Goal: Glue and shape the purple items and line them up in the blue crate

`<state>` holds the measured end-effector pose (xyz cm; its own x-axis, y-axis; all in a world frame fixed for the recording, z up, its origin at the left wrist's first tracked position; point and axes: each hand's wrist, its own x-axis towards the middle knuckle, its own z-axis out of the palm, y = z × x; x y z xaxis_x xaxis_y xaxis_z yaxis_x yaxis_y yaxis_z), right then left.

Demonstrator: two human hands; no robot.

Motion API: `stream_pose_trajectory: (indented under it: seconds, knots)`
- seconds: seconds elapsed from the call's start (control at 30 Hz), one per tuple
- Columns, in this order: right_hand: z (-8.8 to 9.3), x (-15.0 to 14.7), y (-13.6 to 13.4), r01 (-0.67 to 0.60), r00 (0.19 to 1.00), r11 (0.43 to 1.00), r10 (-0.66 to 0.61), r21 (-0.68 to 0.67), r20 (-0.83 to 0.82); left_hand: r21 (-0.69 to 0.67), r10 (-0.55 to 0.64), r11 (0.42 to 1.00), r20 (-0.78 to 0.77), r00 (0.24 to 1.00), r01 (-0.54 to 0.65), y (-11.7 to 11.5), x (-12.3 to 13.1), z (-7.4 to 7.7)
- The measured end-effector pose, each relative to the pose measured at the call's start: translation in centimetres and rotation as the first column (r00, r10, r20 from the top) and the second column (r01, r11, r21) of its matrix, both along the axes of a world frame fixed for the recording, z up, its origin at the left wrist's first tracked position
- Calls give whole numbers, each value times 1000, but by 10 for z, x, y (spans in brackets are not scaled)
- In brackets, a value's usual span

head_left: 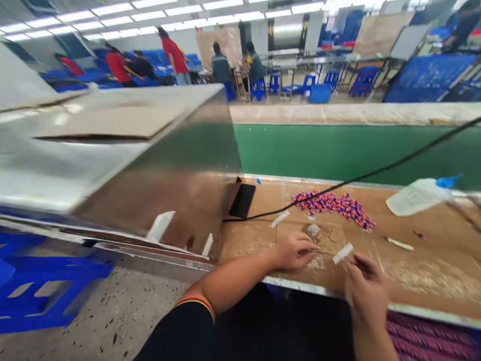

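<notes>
My left hand [296, 251] rests low over the cardboard-covered bench [244, 240], thumb and fingertips pinched together. Whatever sits in that pinch is too small to make out. Just beyond its fingers stands a small round clear object [313, 230] on a cardboard piece. My right hand [368, 283], smeared by motion, has its fingers curled closed beside a white strip [342, 253]; what it holds is hidden. Farther back lies a long heap of small purple and orange pieces [332, 204]. A pale pen-like tool [399, 243] and one loose small piece [420, 234] lie at the right.
A black cable [361, 176] crosses the bench. A dark flat phone-like slab [242, 200] lies beside the large metal housing [161, 185] at the left. A translucent bottle with a blue top [417, 196] is at the right. A green strip [338, 153] runs behind; people work beyond.
</notes>
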<state>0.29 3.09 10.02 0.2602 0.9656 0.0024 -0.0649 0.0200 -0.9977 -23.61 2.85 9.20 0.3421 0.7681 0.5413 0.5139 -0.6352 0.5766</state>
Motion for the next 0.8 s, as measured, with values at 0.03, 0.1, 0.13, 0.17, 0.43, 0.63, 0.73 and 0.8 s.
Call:
stream_pose_trajectory:
  seconds: [0.03, 0.1, 0.13, 0.17, 0.43, 0.63, 0.73, 0.8]
  knots:
    - [9, -19, -2, 25, 985, 1000, -26, -7, -171, 78, 1, 997, 55, 998, -6, -2, 0, 5]
    - [23, -52, -2, -71, 900, 997, 50, -32, -434, 177, 8, 984, 141, 990, -33, -6, -1, 15]
    - [29, -63, -2, -132, 846, 990, 92, -40, -525, 197, 34, 978, 185, 982, -71, -7, -2, 20]
    - [32, -71, -3, -188, 796, 981, 123, -49, -593, 231, 38, 969, 215, 976, -89, -8, -3, 25]
    - [34, -68, -24, -477, 622, 874, 262, -92, -738, 379, 31, 911, 329, 944, -162, -10, -3, 41]
    - [32, -73, -30, -498, 636, 860, 275, -111, -721, 349, -4, 929, 332, 943, -119, -15, -5, 45]
    - [34, -75, -30, -516, 624, 850, 290, -103, -726, 347, -1, 931, 317, 949, -115, -17, -7, 47]
    - [35, -75, -29, -521, 620, 848, 295, -100, -727, 358, 15, 925, 296, 955, -125, -17, -7, 48]
